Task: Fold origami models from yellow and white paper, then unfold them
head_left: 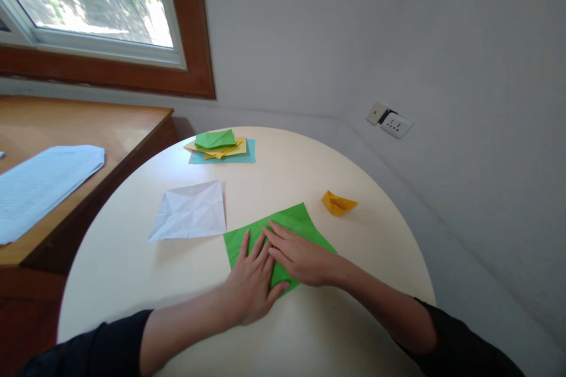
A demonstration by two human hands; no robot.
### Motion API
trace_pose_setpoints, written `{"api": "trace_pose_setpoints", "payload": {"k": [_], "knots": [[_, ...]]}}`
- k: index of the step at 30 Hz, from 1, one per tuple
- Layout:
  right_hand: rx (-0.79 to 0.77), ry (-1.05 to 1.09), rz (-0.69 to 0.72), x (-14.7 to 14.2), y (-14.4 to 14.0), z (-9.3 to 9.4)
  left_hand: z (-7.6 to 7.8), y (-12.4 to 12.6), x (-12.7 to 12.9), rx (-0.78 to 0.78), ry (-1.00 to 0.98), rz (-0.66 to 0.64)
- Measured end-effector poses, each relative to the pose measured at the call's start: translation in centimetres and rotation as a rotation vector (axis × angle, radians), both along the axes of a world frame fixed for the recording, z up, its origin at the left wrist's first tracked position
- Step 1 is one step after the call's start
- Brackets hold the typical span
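Observation:
A green sheet of paper lies on the round table beneath both of my hands. My left hand rests on its left part, palm down with the fingers spread. From the right, my right hand lies flat on the paper, its fingertips close to or touching the fingers of the left. Part of the sheet is hidden under the hands. A creased white sheet of paper sits just left of the green one, and a small folded yellow paper boat stands to the right.
The round cream table fills the middle. At its far edge is a pile of folded paper, with a green piece on top and a blue sheet below. A wooden desk with a pale blue bundle stands left.

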State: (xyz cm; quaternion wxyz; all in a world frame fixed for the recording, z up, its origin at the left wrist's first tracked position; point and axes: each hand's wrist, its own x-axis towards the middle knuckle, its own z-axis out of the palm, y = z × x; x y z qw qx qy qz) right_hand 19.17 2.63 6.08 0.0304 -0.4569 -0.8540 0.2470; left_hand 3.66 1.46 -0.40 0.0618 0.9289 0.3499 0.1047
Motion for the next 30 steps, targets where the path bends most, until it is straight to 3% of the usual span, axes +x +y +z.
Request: {"api": "trace_pose_setpoints", "payload": {"k": [3,9,17,24,30], "knots": [[0.014,0.014,-0.045,0.3,0.2,-2.4,0.1,0.0,0.1,-0.009,0.012,-0.012],[0.247,-0.105,-0.173,1.6,-0.2,-5.2,0.1,0.0,-0.1,-0.006,0.025,-0.026],[0.302,-0.253,-0.219,2.8,0.3,-4.9,0.7,-0.2,-1.7,0.029,0.072,-0.072],[0.339,-0.259,-0.221,2.9,0.3,-5.3,1.6,-0.8,-4.5,-0.008,0.087,-0.152],[0.367,-0.250,-0.219,2.9,0.3,-5.5,1.7,-1.8,-6.3,0.005,0.087,-0.137]]}}
